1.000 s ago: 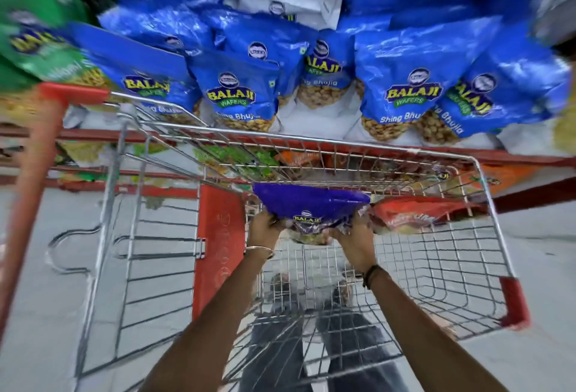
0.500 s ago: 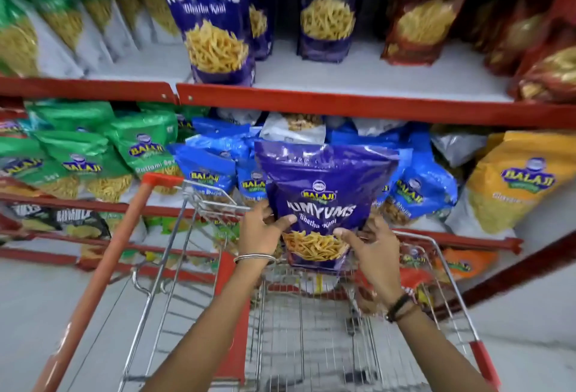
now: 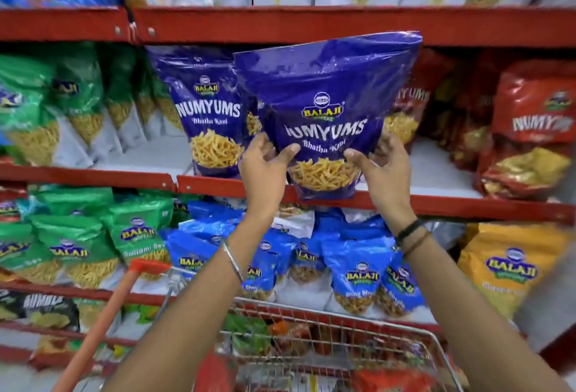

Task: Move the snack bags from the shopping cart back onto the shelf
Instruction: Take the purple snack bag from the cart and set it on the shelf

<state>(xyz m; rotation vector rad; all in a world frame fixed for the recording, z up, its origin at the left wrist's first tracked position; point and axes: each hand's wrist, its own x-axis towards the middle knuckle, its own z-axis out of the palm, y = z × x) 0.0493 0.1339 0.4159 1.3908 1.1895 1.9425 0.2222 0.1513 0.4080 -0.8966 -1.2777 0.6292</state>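
Your left hand [image 3: 265, 167] and right hand [image 3: 385, 170] both clamp lower corners of purple snack bag [image 3: 327, 104], thumbs on front face, fingers behind. Bag upright, long axis vertical, rising above your fingers, top slightly tilted right. Bottom hangs just in front of red front edge of middle shelf [image 3: 452, 204], not yet resting on it. Open white shelf space lies behind bag, just right of matching purple bag [image 3: 205, 117]. Both hands equally near; push forward, likely lift bottom over edge. Shopping cart [image 3: 343, 341] below, more bags inside.
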